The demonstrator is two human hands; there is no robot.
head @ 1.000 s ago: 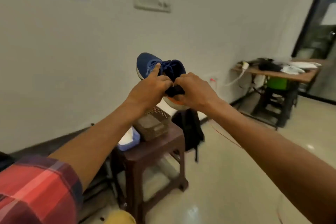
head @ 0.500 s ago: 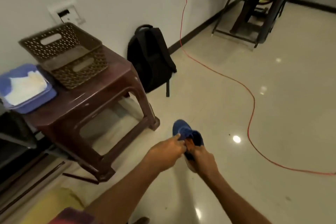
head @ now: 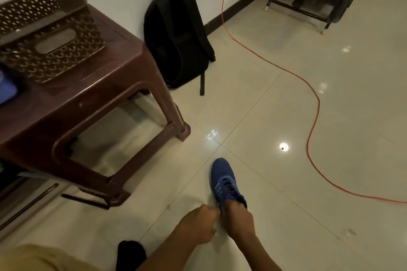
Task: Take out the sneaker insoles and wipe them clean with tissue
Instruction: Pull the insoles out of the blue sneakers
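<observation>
A blue sneaker stands upright on the tiled floor, toe pointing away from me. My right hand grips its heel end and covers the opening, so no insole is visible. My left hand sits just left of the heel with its fingers curled in, and I see nothing in it. Only a sliver of the blue tissue container shows at the left edge, on the stool.
A brown plastic stool at left carries a perforated brown basket. A black backpack leans on the wall. A red cable snakes across the floor at right. Dark table legs stand top right.
The sneaker went from held up in front of the wall down to the floor. My view tilted down with it, and my left hand has come off the shoe.
</observation>
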